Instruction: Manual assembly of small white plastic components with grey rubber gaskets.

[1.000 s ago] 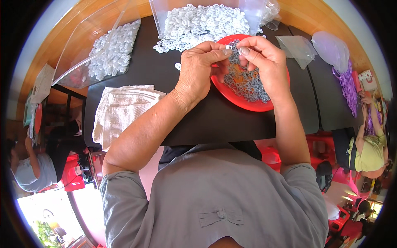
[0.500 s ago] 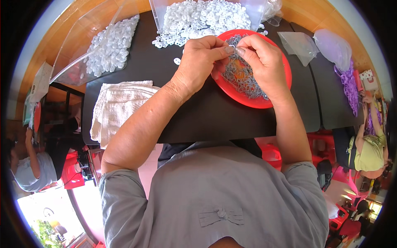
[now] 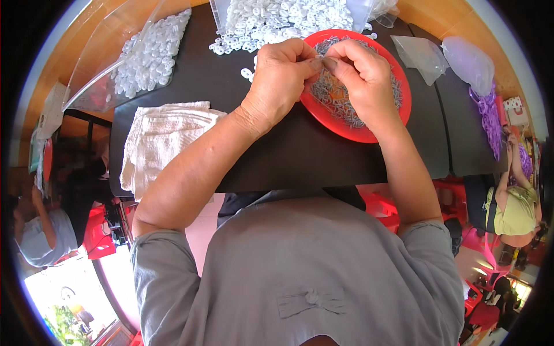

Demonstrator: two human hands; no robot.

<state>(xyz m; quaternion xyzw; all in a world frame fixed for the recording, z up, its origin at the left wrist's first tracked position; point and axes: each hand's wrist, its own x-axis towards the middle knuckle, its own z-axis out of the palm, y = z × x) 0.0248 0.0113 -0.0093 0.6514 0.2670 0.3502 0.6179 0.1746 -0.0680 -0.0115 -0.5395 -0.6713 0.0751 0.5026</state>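
My left hand (image 3: pixel 281 81) and my right hand (image 3: pixel 365 78) meet fingertip to fingertip above a round red plate (image 3: pixel 369 137). Both are closed in a pinch, thumb against forefinger. A speck of white shows between the fingertips, too small to name. Spread over the plate are many thin grey metal pins (image 3: pixel 346 112), like small nails or screws. Beyond the hands lies a large heap of small white plastic pieces (image 3: pixel 283 23) with holes, spilling from a clear plastic box onto the dark table. A few loose white pieces (image 3: pixel 247 73) lie beside my left hand.
A folded whitish cloth (image 3: pixel 167 135) lies on the dark table (image 3: pixel 288 164) by my left forearm. Far left, a clear bin (image 3: pixel 92 86) holds more white pieces (image 3: pixel 147 57). Clear plastic bags (image 3: pixel 418 57) and a purple bundle (image 3: pixel 489 124) are at right. Other people (image 3: pixel 513 210) sit at both sides.
The whole view has shifted slightly, so the table and plate sit higher in the picture. The two hands stay pinched together over the plate, their fingertips a little closer.
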